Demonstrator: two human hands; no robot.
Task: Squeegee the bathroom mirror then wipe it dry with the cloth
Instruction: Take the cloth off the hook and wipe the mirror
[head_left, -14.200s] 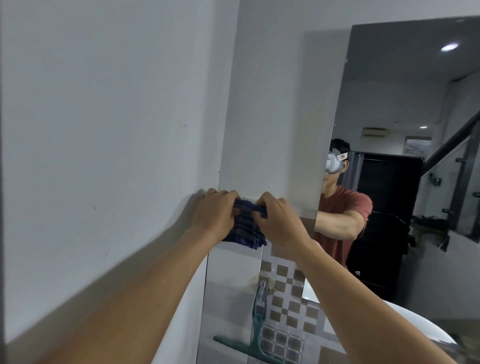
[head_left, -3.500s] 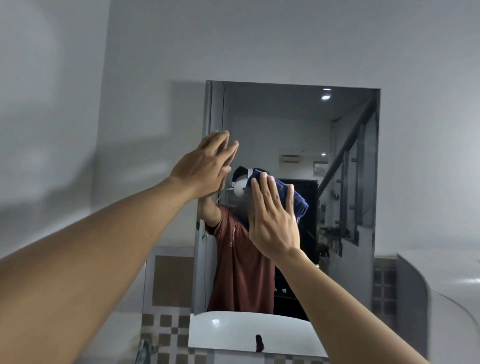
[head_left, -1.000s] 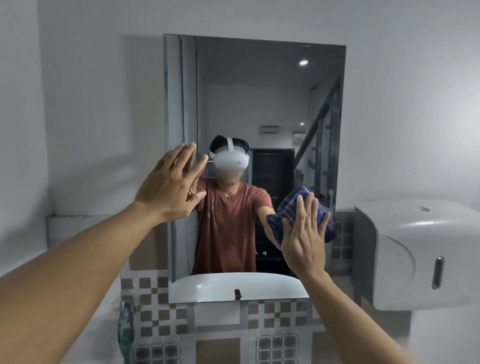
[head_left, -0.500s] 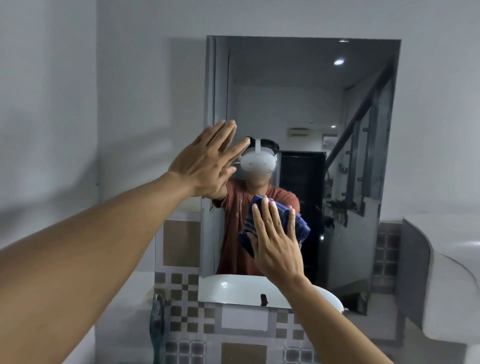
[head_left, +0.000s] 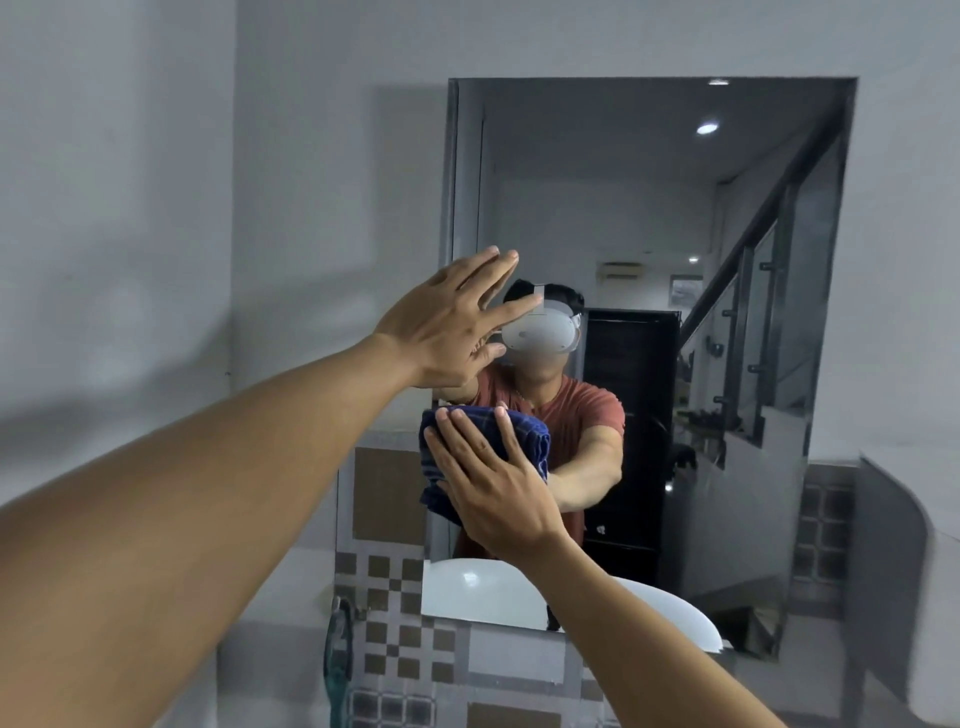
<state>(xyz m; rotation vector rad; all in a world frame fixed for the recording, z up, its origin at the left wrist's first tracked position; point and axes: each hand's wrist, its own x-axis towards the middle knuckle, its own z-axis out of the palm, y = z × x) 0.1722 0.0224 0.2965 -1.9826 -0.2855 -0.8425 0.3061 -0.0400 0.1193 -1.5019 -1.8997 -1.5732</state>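
Observation:
A rectangular mirror (head_left: 727, 364) hangs on the white wall ahead. My right hand (head_left: 493, 483) presses a folded dark blue checked cloth (head_left: 530, 434) flat against the lower left of the glass. My left hand (head_left: 452, 327) is raised near the mirror's left edge, fingers spread, holding nothing; whether it touches the glass I cannot tell. A teal squeegee (head_left: 336, 670) hangs on the tiled wall below and left of the mirror, mostly cut off. The glass reflects a person in a red shirt.
Grey and brown checked tiles (head_left: 400, 613) cover the wall under the mirror. A white paper dispenser (head_left: 914, 571) juts from the wall at the right. A white wall stands close on the left.
The cloth under my right hand has slid left and slightly down across the glass. My left hand stays raised near the mirror's left edge. The view has shifted left.

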